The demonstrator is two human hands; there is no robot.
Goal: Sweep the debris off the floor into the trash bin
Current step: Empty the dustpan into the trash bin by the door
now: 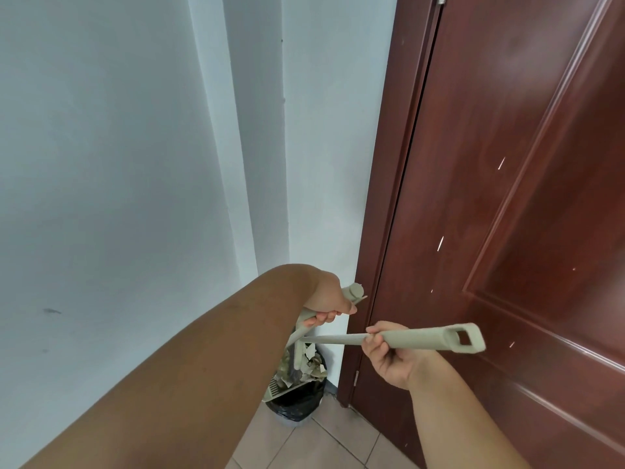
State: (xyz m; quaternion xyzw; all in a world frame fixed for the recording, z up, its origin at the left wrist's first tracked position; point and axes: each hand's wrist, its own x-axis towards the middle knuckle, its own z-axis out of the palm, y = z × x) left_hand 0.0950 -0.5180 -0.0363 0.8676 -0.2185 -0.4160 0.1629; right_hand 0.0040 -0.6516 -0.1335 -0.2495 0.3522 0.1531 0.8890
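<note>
While the dustpan [287,377] is tipped over the trash bin [297,401] in the corner, its handle [306,319] is gripped by the left hand [326,299], and the broom handle [406,338], lying crosswise, by the right hand [389,357].

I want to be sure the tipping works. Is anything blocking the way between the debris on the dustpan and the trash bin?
Nothing visible: the dustpan is tilted over the black-lined trash bin, with paper debris at its open mouth.
</note>
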